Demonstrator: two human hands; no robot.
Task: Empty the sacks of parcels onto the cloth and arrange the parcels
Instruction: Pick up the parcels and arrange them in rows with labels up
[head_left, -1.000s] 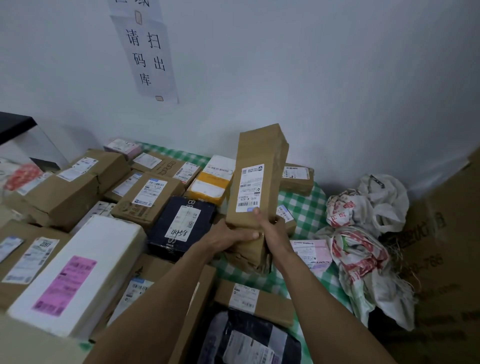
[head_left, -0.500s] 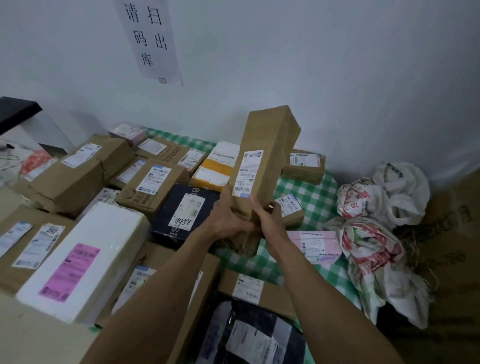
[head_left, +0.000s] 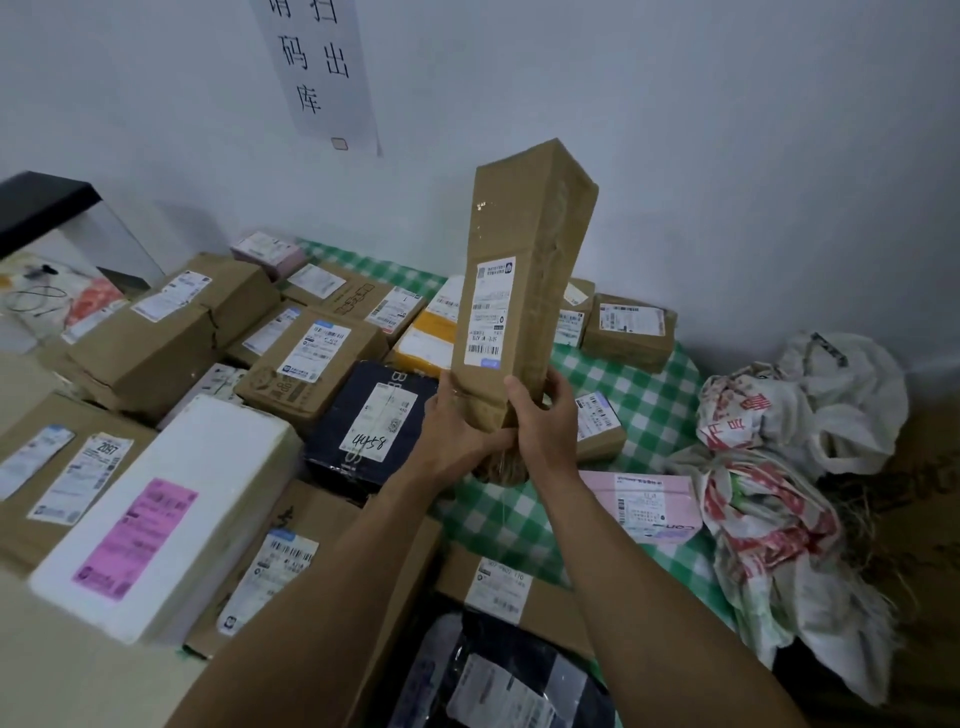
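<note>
Head view: L hand (head_left: 457, 431) & R hand (head_left: 545, 421) are both gripping a long box (head_left: 524, 270) by its bottom end, holding it upright over mid cloth (head_left: 644, 395). At 3 o'clock the sacks (head_left: 779, 467) are lying crumpled, prob. emptied. Other parcels (head_left: 311, 358) are filling 9–12 o'clock. Arranging looks unfinished.

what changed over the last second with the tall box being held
The left hand and right hand keep gripping the lower end of the tall brown box, which has risen a little and tipped its top further right. Nothing was let go. The other parcels on the checked cloth and the crumpled sacks lie as before.
</note>
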